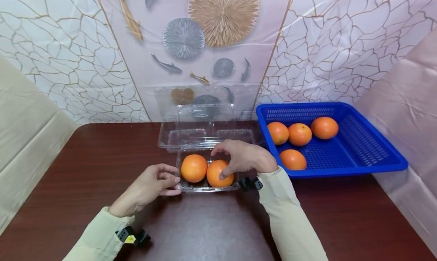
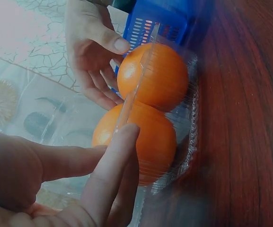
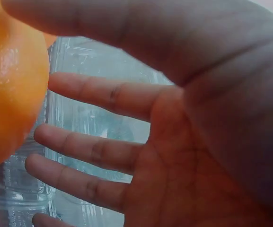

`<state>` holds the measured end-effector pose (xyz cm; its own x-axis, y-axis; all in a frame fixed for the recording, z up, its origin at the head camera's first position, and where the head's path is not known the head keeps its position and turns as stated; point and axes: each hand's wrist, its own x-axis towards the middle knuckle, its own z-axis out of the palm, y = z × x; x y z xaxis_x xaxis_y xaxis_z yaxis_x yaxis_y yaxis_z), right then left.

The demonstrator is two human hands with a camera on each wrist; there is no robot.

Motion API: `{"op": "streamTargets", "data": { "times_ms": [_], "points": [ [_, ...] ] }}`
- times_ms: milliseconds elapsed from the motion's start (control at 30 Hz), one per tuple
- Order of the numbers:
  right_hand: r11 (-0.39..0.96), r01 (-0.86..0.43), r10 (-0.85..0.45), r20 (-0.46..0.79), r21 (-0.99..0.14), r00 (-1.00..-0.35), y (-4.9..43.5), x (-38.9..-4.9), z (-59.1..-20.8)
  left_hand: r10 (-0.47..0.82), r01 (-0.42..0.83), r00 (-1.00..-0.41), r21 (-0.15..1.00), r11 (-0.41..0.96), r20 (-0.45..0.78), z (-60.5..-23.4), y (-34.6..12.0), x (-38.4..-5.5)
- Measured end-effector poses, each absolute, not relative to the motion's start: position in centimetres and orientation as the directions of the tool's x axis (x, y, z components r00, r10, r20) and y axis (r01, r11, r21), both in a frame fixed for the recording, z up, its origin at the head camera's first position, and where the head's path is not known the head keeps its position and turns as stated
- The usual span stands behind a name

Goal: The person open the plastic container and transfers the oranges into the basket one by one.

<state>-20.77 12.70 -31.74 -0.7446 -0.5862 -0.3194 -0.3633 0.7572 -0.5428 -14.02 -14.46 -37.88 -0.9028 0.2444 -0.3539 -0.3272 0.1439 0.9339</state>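
A clear plastic clamshell container (image 1: 209,189) stands on the table with two oranges side by side in its base, a left orange (image 1: 194,168) and a right orange (image 1: 218,176). My left hand (image 1: 157,183) pinches the container's left rim; in the left wrist view its fingertips (image 2: 130,135) lie along the clear wall. Over the container's right side, my right hand (image 1: 247,156) has its thumb against the right orange. The right wrist view shows that hand's other fingers (image 3: 91,144) spread and nearly straight, beyond the orange (image 3: 13,90).
A blue plastic basket (image 1: 355,147) with several oranges (image 1: 299,134) stands to the right, close to my right wrist. More clear plastic containers (image 1: 184,139) with raised lids stand behind the filled one, before a patterned backdrop (image 1: 184,39). Dark wood tabletop (image 1: 85,158) extends left.
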Motion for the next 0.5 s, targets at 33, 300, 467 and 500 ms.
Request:
{"op": "streamTargets", "data": {
  "times_ms": [33, 300, 467, 500],
  "points": [
    [0.757, -0.362, -0.586, -0.32, -0.544, -0.745, 12.7, -20.74, -31.74, 0.247, -0.328, -0.902, 0.934, 0.141, -0.353, -37.87, -14.42, -14.04],
    [0.781, -0.4, -0.577, -0.312, -0.479, -0.755, 12.13, -20.03, -31.85, 0.266, -0.355, -0.891, 0.93, 0.097, -0.368, -37.94, -14.48, -14.02],
    [0.796, -0.407, -0.57, -0.329, -0.448, -0.753, 11.91, -19.96, -32.04, 0.301, -0.364, -0.881, 0.929, 0.063, -0.365, -38.04, -14.7, -13.97],
    [0.802, -0.399, -0.563, -0.338, -0.445, -0.754, 11.94, -19.98, -32.11, 0.305, -0.368, -0.878, 0.928, 0.059, -0.368, -38.05, -14.76, -13.98]
  ]
}}
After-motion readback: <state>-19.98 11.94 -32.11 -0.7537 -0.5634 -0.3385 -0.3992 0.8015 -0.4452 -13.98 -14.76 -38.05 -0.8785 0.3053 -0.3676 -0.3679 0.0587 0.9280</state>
